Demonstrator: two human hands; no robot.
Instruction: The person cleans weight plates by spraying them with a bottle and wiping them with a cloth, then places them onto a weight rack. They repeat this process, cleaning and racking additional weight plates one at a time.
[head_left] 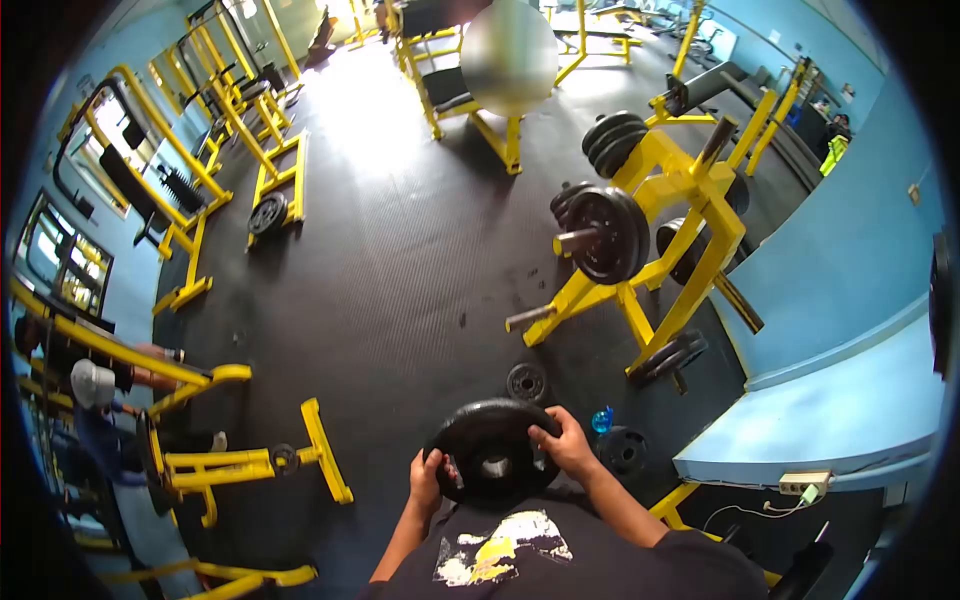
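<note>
A large black weight plate (490, 425) is held up in front of my torso, its centre hole facing me. My left hand (427, 482) is closed around its left side, the fingers at a grip slot. On the upper right side, my right hand (567, 446) grips the rim, with fingers partly hidden behind the plate. Just beyond it, a small plate (526, 382) lies on the floor. To the right of my right hand are a blue bottle (602, 419) and another black plate (624, 450).
A yellow plate rack (690, 190) loaded with black plates (612, 235) stands ahead to the right. Yellow machines line the left, including a bench frame (230, 465) with a person in a light cap (92, 383) beside it. A blue ledge (800, 420) with a power outlet (803, 483) is at right.
</note>
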